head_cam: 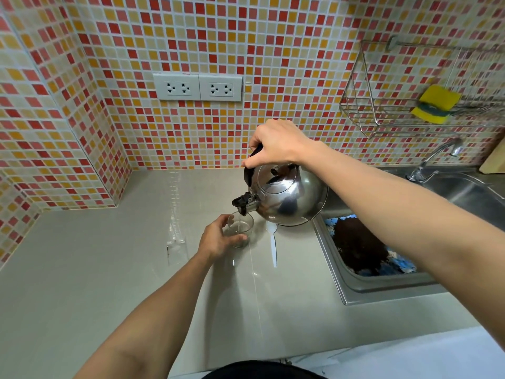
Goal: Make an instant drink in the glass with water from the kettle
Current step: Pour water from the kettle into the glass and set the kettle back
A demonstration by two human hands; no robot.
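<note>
A shiny steel kettle hangs tilted to the left above the counter, its black spout right over a clear glass. My right hand is closed around the kettle's black handle from above. A thin stream of water runs from the spout into the glass, which has something dark at its bottom. My left hand wraps the glass from the left and steadies it on the counter. A white plastic spoon lies on the counter just right of the glass.
A steel sink at the right holds a blue-patterned thing with a dark mass on it. A tap stands behind it. A wire rack with a yellow sponge hangs on the tiled wall. Two socket plates sit above the beige counter.
</note>
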